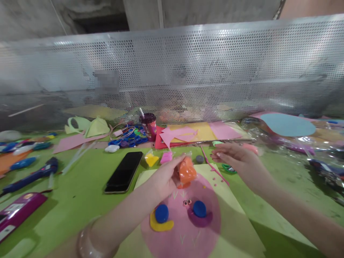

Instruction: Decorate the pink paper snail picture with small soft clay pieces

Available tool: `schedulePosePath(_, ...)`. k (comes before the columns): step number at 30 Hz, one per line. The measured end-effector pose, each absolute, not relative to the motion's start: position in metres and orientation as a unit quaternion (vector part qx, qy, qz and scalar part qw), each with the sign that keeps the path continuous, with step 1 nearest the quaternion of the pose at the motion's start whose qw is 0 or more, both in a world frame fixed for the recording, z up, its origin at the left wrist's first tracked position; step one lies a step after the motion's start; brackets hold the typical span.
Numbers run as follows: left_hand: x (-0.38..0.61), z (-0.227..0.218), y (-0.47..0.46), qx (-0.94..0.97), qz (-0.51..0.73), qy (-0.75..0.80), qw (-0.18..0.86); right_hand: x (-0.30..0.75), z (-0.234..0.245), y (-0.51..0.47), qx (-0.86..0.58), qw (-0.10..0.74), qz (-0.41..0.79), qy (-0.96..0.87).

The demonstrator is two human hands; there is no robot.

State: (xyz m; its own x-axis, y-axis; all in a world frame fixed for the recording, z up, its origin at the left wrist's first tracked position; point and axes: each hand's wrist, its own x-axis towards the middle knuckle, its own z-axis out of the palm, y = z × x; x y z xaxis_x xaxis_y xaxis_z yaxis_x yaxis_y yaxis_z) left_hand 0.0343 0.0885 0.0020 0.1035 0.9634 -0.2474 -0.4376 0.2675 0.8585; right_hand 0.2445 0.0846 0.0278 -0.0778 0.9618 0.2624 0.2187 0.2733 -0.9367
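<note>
My left hand (168,175) is closed on a clear bag of orange modelling clay (187,169), above the top of a pink paper circle (180,236). My right hand (236,159) hovers to the right with fingers stretched out, and nothing shows in it. On the circle lies a yellow clay snail shape (161,225) with a blue disc (161,213). Beside it sits a purple clay snail (200,220) with a blue disc (199,209) and two small eyes. The circle rests on a pale yellow sheet (242,233).
A black phone (124,172) lies left of the sheet. Bagged yellow clay (151,159), pink clay (166,157) and a grey clay ball (199,159) sit behind it. A purple cup (148,126) stands at the back. A glue gun (32,175) is at left, a perforated metal panel (172,71) behind.
</note>
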Motion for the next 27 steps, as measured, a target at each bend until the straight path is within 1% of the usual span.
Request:
schedulePosePath(3,0.033,0.002,0.089,0.285,0.521,0.423,0.684,0.245,0.028,0.085,-0.473,0.488,0.384,-0.625)
schedulePosePath(7,0.031,0.003,0.089,0.297,0.535,0.412,0.675,0.245,0.032,0.085,-0.476,0.476,0.381,-0.634)
schedulePosePath(14,0.037,0.011,0.073,0.430,0.498,0.399,0.639,0.236,0.033,0.076,-0.468,0.430,0.350,-0.688)
schedulePosePath(16,0.040,0.015,0.066,0.475,0.483,0.405,0.614,0.234,0.031,0.071,-0.466,0.408,0.344,-0.706)
schedulePosePath(19,0.042,0.020,0.059,0.576,0.467,0.415,0.527,0.231,0.030,0.064,-0.457,0.377,0.337,-0.732)
schedulePosePath(21,0.042,0.021,0.057,0.617,0.455,0.416,0.490,0.230,0.031,0.060,-0.447,0.361,0.337,-0.745)
schedulePosePath(27,0.043,0.020,0.056,0.614,0.441,0.430,0.494,0.226,0.036,0.054,-0.439,0.347,0.312,-0.768)
